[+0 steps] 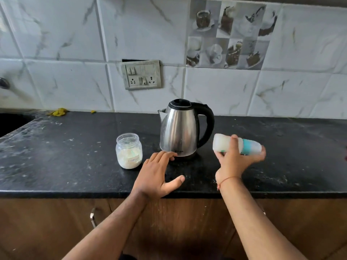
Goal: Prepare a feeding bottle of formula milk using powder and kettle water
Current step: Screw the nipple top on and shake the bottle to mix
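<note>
The feeding bottle [237, 145] is up off the counter, lying on its side in the air, base pointing left toward the kettle and its teal collar and clear cap pointing right. The right hand [237, 160] grips it from below, thumb curled over the top of the body and fingers wrapped under the cap end. The bottle looks blurred, so its contents cannot be told.

Just left of it stands the steel kettle [181, 128], upright on the black countertop [56, 156], black lid closed, spout to the left, black handle to the right. The left hand [157, 175] lies open, palm down, fingers straight and spread, its fingertips touching the counter right at the kettle's base.

Left of that hand sits the jar of formula powder [129, 150], clear, without a lid, roughly half full of white powder, a small label on its front.

Behind, on the marbled tile wall, a switchboard [141, 75] hangs above the kettle. Yellow scraps [59, 112] lie at the counter's back edge, far left.
</note>
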